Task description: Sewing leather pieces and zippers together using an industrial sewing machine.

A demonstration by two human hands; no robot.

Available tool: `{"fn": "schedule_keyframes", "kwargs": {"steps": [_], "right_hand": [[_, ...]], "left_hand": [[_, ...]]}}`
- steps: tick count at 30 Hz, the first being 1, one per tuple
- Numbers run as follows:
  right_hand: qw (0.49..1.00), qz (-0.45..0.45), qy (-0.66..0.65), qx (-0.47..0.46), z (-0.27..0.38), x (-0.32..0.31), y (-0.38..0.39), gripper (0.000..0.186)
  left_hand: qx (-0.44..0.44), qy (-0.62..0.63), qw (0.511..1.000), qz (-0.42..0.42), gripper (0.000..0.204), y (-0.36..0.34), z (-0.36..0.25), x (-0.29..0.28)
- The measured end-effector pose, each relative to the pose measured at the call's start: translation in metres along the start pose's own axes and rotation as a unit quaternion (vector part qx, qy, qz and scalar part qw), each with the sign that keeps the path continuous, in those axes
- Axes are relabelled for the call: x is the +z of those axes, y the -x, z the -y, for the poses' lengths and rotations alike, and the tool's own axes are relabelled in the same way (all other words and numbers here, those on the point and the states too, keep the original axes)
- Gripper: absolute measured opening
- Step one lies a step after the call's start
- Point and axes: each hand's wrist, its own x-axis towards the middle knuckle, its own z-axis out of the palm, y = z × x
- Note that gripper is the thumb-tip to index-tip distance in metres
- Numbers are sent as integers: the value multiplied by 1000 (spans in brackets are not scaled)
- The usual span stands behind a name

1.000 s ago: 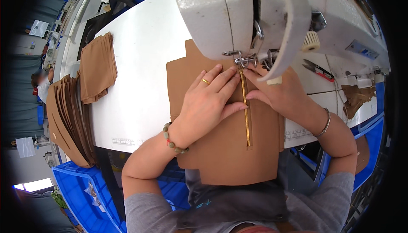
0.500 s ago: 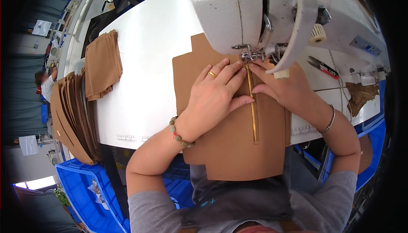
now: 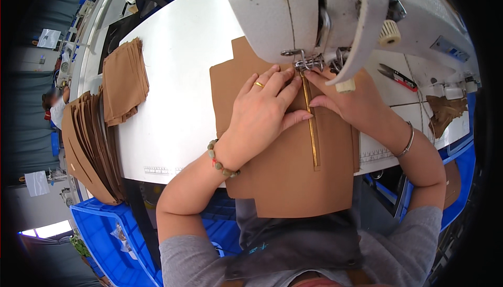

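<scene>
A brown panel [image 3: 293,192], like leather, lies under the presser foot [image 3: 306,64] of a white sewing machine [image 3: 267,14]. A gold-toothed zipper [image 3: 312,135] runs along a slot in the panel, from the foot toward my body. My left hand [image 3: 267,101] rests flat on the panel left of the zipper, its thumb reaching to the teeth. On the other side my right hand [image 3: 351,96] presses the panel, index finger close to the foot and thumb by the zipper. The machine's curved white guard partly hides the right fingers.
Brown panels [image 3: 89,151] hang stacked over the table's left edge, beside a pile of smaller pieces [image 3: 126,80]. Red-and-black thread snips [image 3: 398,77] and a brown scrap [image 3: 445,114] lie at right. Blue bins [image 3: 112,234] stand below. Another person [image 3: 56,106] sits far left.
The panel and zipper have shifted slightly away from me, under the foot. Both hands keep nearly the same places beside the zipper.
</scene>
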Motion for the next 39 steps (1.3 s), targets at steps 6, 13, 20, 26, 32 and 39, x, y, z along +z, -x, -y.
{"fn": "schedule_keyframes", "kwargs": {"steps": [6,13,20,26,32,39], "right_hand": [[1000,-7,-3,2,-2,4,2,47],[998,-22,-37,-44,0,0,-2,43],[1000,4,-28,0,3,-2,-1,39],[1000,-5,2,5,1,-2,-1,36],[1000,-6,0,9,6,-7,-4,35],[995,90,-5,47,18,-57,23,37]], "left_hand": [[-3,1,1000,3,63,-1,1,0],[-1,-57,998,12,59,3,-2,2],[45,-78,996,10,51,16,-17,2],[51,-76,996,17,49,17,-16,2],[53,-62,997,12,50,17,-19,-3],[-3,-23,976,216,112,85,-109,-38]]}}
